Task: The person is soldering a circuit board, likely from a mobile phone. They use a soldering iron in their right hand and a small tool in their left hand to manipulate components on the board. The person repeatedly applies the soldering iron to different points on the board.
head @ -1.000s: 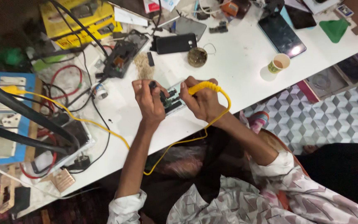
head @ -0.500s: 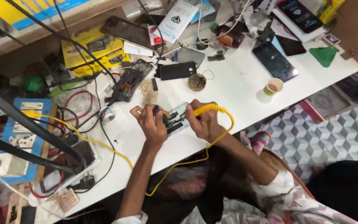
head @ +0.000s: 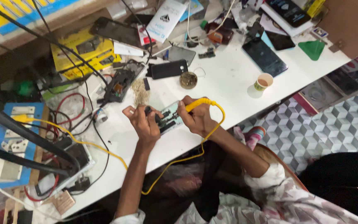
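An opened phone with its insides showing lies on the white table in front of me. My right hand grips a yellow soldering iron, tip down on the phone. Its yellow cord loops off the table edge and back to the left. My left hand rests on the phone's left end and pinches a small dark tool against it.
A small tin, a black phone, a dismantled phone and a paper cup lie beyond. A dark phone and green pick sit far right. Cables and a blue station crowd the left.
The view has shifted, so the hands and phone sit lower in the frame. Both hands stay on the opened phone with the iron in much the same grip.
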